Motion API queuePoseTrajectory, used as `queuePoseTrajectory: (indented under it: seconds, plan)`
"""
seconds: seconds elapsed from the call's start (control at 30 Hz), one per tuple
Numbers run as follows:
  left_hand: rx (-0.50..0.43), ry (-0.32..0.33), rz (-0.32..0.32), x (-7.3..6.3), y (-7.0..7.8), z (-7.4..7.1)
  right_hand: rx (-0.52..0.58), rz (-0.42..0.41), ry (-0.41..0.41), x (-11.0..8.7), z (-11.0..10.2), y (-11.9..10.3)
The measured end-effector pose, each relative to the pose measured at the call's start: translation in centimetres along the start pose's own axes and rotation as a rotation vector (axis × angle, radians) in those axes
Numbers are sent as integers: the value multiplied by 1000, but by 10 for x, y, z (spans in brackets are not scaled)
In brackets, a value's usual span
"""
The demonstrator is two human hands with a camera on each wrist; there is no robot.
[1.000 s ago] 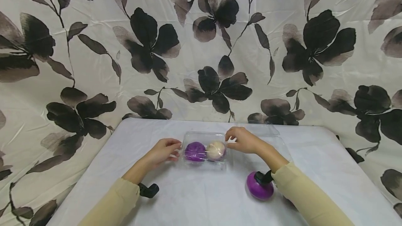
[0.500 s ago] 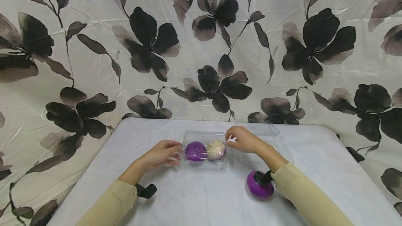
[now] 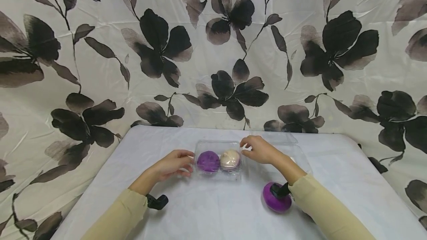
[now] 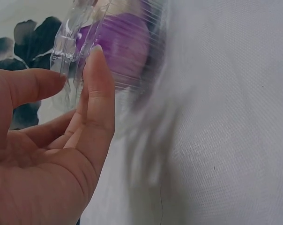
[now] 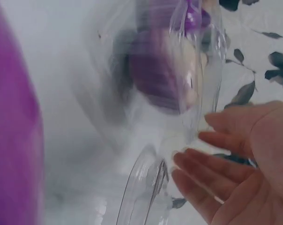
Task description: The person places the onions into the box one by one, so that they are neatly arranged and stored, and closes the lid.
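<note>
A clear plastic clamshell box (image 3: 213, 142) lies on the white-covered table, holding a round purple piece (image 3: 208, 161) and a round cream piece with purple on its side (image 3: 230, 158). At its left end is my left hand (image 3: 175, 163), with extended fingers and the thumb right at the rim in the left wrist view. Beside the right end hovers my right hand (image 3: 258, 149), fingers loosely bent and nothing between them. Another glossy purple round piece (image 3: 276, 200) sits on the table below my right forearm, partly hidden by the black wrist camera.
A second clear plastic container (image 3: 301, 156) stands behind my right forearm, partly covered by it. The table (image 3: 213, 210) ends at a hanging cloth (image 3: 207, 58) printed with dark flowers.
Both hands stay almost in place at the box's ends; the left hand's fingers have straightened slightly since one second ago. The box and its contents look unmoved.
</note>
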State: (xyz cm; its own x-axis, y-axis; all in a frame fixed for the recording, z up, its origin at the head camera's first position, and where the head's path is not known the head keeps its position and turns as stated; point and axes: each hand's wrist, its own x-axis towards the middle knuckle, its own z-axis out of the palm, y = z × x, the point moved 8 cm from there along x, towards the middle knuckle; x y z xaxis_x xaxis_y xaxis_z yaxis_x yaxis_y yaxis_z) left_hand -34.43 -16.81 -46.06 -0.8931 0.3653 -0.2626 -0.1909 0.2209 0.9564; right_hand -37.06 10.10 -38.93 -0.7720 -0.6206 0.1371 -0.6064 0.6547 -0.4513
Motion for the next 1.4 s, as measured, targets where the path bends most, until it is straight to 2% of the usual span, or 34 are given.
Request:
queuePoseTrajectory:
  seconds: [0.1,0.23,0.37,0.53,0.77,0.83,1.1,1.4]
  plan:
    - [-1,2,-2,-1,0,2,47,91,-25,-4,3,1]
    - [-2,6,-4,-1,2,3,146,257,-53,-11,7,2]
    - [2,13,-5,0,3,3,221,328,-69,-20,9,-5]
    - [10,15,-4,1,3,3,311,360,-108,-34,15,-12]
    - [-1,-8,1,2,2,4,652,415,-146,-45,35,-13]
    - [-4,-15,4,2,2,5,712,411,-146,-46,39,-13]
    - [-12,-26,12,0,4,6,788,404,-108,-46,47,-8]
    - [6,3,10,-4,3,11,887,424,-95,-45,49,-7]
